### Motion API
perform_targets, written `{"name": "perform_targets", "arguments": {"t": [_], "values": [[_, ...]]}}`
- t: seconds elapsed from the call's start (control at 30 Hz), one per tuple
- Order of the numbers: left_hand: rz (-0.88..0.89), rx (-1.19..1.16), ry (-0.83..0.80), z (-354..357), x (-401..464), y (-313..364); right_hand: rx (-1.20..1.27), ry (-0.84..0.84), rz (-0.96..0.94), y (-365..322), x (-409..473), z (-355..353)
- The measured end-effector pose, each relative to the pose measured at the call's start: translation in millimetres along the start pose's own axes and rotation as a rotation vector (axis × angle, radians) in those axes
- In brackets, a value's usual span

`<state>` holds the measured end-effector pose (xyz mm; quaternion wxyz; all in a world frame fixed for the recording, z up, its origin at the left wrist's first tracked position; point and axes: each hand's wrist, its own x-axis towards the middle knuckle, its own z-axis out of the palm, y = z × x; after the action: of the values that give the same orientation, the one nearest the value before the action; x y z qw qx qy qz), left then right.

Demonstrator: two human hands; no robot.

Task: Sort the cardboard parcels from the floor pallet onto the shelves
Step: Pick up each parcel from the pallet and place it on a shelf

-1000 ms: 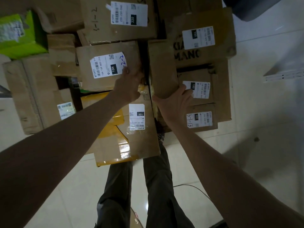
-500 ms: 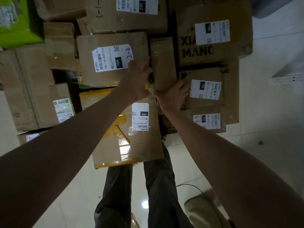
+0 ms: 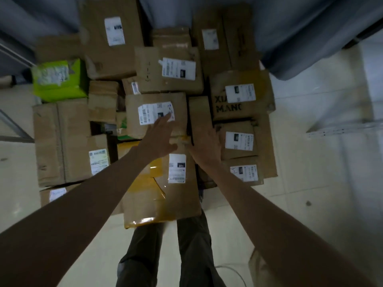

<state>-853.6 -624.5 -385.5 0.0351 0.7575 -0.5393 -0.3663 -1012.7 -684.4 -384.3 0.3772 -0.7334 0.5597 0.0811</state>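
Observation:
Many brown cardboard parcels with white labels lie stacked on the floor in front of me. My left hand (image 3: 158, 135) stretches over the middle parcel (image 3: 134, 125), fingers straight, fingertips at the corner of its white label. My right hand (image 3: 206, 147) lies with straight fingers along the narrow upright parcel (image 3: 199, 112) beside it. Below both hands sits a parcel wrapped in yellow tape (image 3: 149, 201) with a label reading 15H. Neither hand grips anything.
A bright green parcel (image 3: 59, 79) sits at the left of the pile. A large box printed XIA MANG (image 3: 238, 108) lies to the right. Pale floor tiles (image 3: 321, 162) spread right, with a white shelf edge (image 3: 342, 128) there. My legs stand below the pile.
The view has tilted up, showing more parcels at the back. My left hand has opened and slid onto the middle parcel's label. My right hand has flattened against the narrow parcel.

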Motion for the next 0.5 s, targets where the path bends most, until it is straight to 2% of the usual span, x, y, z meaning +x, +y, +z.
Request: {"name": "perform_targets", "arguments": {"t": [0.1, 0.27, 0.37, 0.5], "values": [[-0.032, 0.115, -0.028, -45.3, -36.8, -6.2, 0.091, -0.144, -0.062, -40.3, -39.7, -30.6], [0.000, 0.162, 0.041, -129.1, -105.3, -13.6, 0.092, -0.137, -0.188, -115.5, -96.7, -68.3], [0.002, 0.181, 0.080, -181.6, -150.7, -18.1, 0.080, -0.183, -0.191, -163.8, -126.3, -85.0], [-0.062, 0.122, 0.220, -239.7, -215.6, -37.0, -0.002, -0.160, -0.306, -227.7, -155.6, -99.1]]}}
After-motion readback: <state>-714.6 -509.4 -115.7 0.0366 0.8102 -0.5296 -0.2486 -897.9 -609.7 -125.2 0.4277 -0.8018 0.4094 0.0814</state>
